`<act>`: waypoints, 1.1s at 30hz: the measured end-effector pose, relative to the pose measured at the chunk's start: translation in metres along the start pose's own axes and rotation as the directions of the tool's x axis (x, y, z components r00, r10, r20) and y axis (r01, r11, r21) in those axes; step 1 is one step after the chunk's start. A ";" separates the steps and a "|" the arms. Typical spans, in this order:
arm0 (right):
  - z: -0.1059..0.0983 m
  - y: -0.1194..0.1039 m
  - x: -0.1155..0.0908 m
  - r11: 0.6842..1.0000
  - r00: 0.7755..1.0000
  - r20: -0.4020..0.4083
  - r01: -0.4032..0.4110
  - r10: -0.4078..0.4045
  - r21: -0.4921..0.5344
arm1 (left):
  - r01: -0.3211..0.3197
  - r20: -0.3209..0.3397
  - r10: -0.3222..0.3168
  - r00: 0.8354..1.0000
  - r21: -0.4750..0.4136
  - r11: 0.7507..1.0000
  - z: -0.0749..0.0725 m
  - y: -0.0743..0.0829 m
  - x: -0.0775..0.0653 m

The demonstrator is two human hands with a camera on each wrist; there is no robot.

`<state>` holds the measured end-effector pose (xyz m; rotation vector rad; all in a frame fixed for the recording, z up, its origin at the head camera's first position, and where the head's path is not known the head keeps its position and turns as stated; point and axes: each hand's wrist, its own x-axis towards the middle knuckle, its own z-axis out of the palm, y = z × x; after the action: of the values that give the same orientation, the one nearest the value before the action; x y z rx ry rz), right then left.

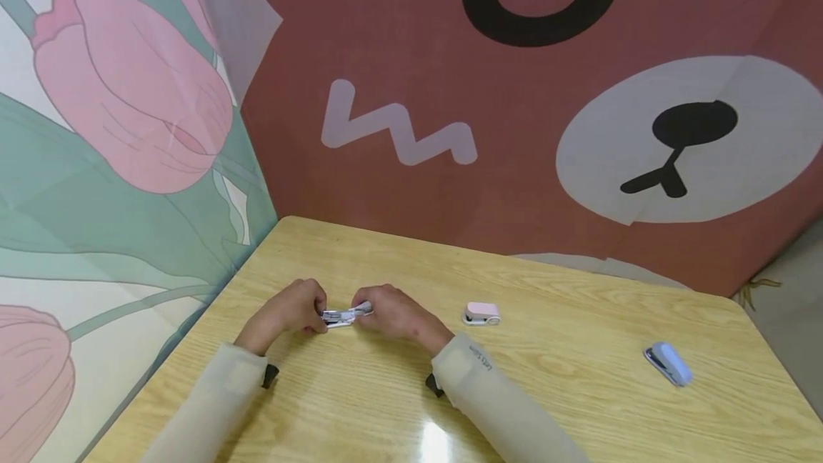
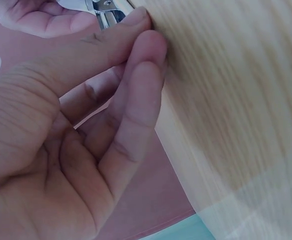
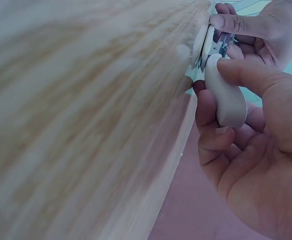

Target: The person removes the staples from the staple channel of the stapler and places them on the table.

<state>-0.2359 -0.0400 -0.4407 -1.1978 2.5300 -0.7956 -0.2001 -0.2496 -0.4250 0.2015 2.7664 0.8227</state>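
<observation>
A small white stapler (image 1: 338, 318), swung open so its metal inside shows, is held between both hands low over the table, left of the middle. My left hand (image 1: 291, 311) pinches its base end between thumb and fingers. On the other side my right hand (image 1: 397, 314) grips the rounded white top cover (image 3: 226, 97), thumb on one face and curled fingers behind. In the left wrist view the thumb covers part of the metal staple channel (image 2: 107, 16). The right wrist view shows the base running up to the left fingertips.
To the right of the hands, a pink stapler (image 1: 482, 314) stands on the wooden table (image 1: 566, 377). Farther right lies a light blue stapler (image 1: 669, 364), set at an angle. Printed cloths hang behind the table (image 1: 411, 191) and along its left side (image 1: 128, 234).
</observation>
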 end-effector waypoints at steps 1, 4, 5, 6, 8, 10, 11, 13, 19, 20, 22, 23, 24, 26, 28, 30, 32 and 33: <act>0.000 0.000 0.000 1.000 1.000 0.002 0.000 0.000 -0.003 | 0.005 0.002 -0.005 1.000 -0.003 1.000 0.000 0.000 0.000; 0.001 -0.001 0.000 1.000 1.000 0.006 -0.009 0.009 -0.012 | 0.014 0.004 -0.014 1.000 0.010 1.000 0.000 0.000 -0.001; 0.001 -0.001 0.001 1.000 1.000 0.007 -0.011 0.012 -0.019 | 0.011 0.003 -0.011 1.000 0.025 1.000 0.001 0.000 -0.002; 0.001 -0.001 0.001 1.000 1.000 0.007 -0.013 0.013 -0.024 | 0.009 0.001 -0.009 1.000 0.045 0.999 0.001 0.000 -0.002; 0.003 -0.002 0.002 1.000 1.000 0.009 -0.011 0.012 -0.029 | 0.003 -0.003 -0.002 1.000 0.096 0.995 0.001 -0.001 -0.003; 0.004 -0.002 0.002 0.999 1.000 0.013 -0.007 0.007 -0.034 | -0.005 -0.008 0.006 1.000 0.147 0.989 0.001 -0.002 -0.005; 0.004 -0.003 0.002 0.999 1.000 0.014 -0.005 0.005 -0.039 | -0.011 -0.014 0.014 1.000 0.170 0.985 0.000 -0.002 -0.006; 0.003 -0.004 0.002 0.999 1.000 0.016 -0.007 0.007 -0.046 | -0.025 -0.027 0.031 0.999 0.205 0.978 0.001 -0.002 -0.006; 0.000 -0.004 -0.003 0.998 0.999 0.010 -0.032 0.032 -0.052 | -0.078 -0.062 0.096 0.993 0.239 0.968 0.005 -0.001 -0.008; 0.000 -0.004 -0.003 0.998 0.999 0.010 -0.031 0.032 -0.054 | -0.078 -0.065 0.096 0.993 0.246 0.966 0.006 -0.001 -0.009; 0.001 -0.004 -0.004 0.998 1.000 0.013 -0.027 0.028 -0.054 | -0.078 -0.070 0.099 0.993 0.259 0.963 0.008 -0.002 -0.010; 0.001 -0.004 -0.005 0.998 1.000 0.013 -0.024 0.025 -0.059 | -0.082 -0.076 0.106 0.991 0.270 0.959 0.009 -0.003 -0.010; 0.001 -0.004 -0.005 0.998 1.000 0.012 -0.022 0.023 -0.061 | -0.088 -0.082 0.115 0.990 0.280 0.956 0.010 -0.003 -0.010; 0.001 -0.004 -0.005 0.997 1.000 0.009 -0.022 0.023 -0.069 | -0.122 -0.098 0.158 0.983 0.300 0.946 0.010 -0.004 -0.011; 0.001 -0.003 -0.005 0.997 1.000 0.007 -0.024 0.024 -0.079 | -0.156 -0.121 0.204 0.972 0.319 0.935 0.010 -0.004 -0.011; 0.001 -0.003 -0.005 0.996 1.000 0.005 -0.024 0.025 -0.087 | -0.201 -0.146 0.264 0.953 0.344 0.917 0.010 -0.004 -0.012; 0.000 -0.003 -0.004 0.995 1.000 0.005 -0.025 0.026 -0.093 | -0.249 -0.163 0.327 0.931 0.370 0.895 0.011 -0.004 -0.012; 0.000 -0.002 -0.004 0.995 1.000 0.004 -0.024 0.024 -0.094 | -0.272 -0.166 0.356 0.920 0.385 0.882 0.011 -0.004 -0.011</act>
<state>-0.2317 -0.0379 -0.4397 -1.1935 2.5983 -0.6737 -0.1865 -0.2492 -0.4341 0.6834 3.1402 0.4184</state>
